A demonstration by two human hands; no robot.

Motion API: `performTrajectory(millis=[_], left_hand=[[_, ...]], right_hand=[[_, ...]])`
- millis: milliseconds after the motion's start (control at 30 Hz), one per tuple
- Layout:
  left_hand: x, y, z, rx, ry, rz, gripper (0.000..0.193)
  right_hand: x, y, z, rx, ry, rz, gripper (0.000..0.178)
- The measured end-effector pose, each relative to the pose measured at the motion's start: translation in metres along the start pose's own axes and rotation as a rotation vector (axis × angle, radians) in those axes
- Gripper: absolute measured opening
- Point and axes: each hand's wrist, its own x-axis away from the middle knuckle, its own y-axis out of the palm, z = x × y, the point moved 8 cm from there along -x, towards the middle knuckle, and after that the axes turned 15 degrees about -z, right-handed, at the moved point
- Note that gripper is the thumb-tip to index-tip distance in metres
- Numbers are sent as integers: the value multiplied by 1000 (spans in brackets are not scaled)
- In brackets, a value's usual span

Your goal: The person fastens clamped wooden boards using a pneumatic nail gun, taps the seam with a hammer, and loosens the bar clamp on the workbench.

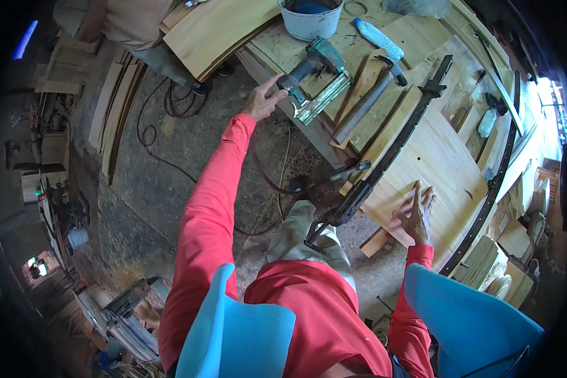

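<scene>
Pale, flat wooden panel [447, 157] lies under the right hand [416, 217], whose fingers rest spread on it. Farther off, to the left, a green-and-black nail gun [326, 57] with a long, pale-green magazine lies on the wooden workbench [283, 53], slanting from near left to far right, handle end toward the nearer left hand [263, 103], its fingers parted; contact I cannot tell.

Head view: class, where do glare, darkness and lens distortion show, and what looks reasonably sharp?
In the head view, glare washes out the bright opening at far right; the corners go black; the dark metal bar right of the board appears bowed, probably by the lens; the left hand and hammer look reasonably sharp.
</scene>
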Motion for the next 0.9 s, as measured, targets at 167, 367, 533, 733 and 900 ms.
performTrajectory(millis=[167,367,533,733,900], left_hand=[[-21,-17,19,-403,321,50,64],[-42,1,21,-438,187,115,56],[-62,-12,29,-537,217,245,53],[-75,-9,32,-637,182,180,52],[-83,-6,26,-678,233,320,49]], right_hand=[[13,3,-5,3,66,-35,136],[24,9,-2,-30,131,-50,139],[15,8,-2,-16,56,25,137],[16,-8,-13,-22,119,-27,137],[19,-4,-14,-52,127,-35,135]])
